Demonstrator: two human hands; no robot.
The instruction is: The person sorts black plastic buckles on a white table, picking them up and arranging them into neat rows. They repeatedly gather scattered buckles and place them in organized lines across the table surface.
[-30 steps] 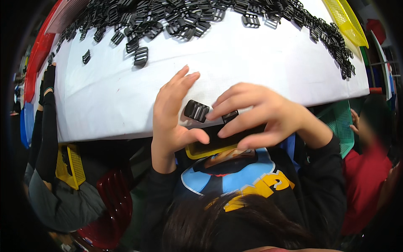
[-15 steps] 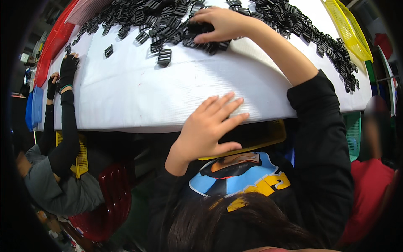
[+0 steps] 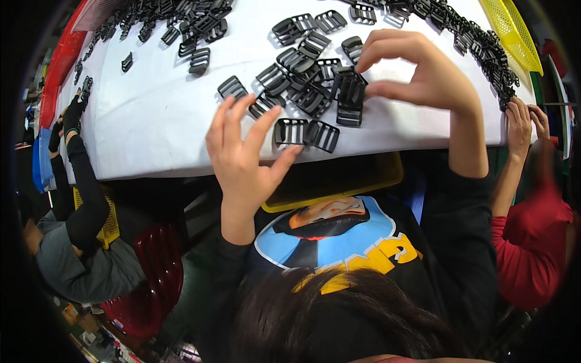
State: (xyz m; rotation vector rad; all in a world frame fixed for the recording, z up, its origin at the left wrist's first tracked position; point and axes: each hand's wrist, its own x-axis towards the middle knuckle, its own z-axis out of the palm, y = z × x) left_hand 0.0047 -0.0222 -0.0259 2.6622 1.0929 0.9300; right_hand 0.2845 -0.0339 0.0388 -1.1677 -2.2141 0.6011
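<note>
A loose cluster of black plastic strap buckles lies on the white-covered table in front of me. My right hand is at the cluster's right side, its thumb and fingers curved round the edge of a tilted black buckle. My left hand hovers at the cluster's near left, fingers spread and holding nothing. Its fingertips are close to a buckle at the left edge, and its thumb is near a pair of buckles, one of them a slotted buckle.
More buckles are heaped at the far left and along the right. A yellow basket stands far right, a red tray far left. A yellow-rimmed container sits below the table edge. Co-workers' hands rest on both sides.
My right hand has come nearer, and a cluster of buckles now lies apart from the far heap. My left hand has moved left and forward. At the right, a co-worker's hands have appeared.
</note>
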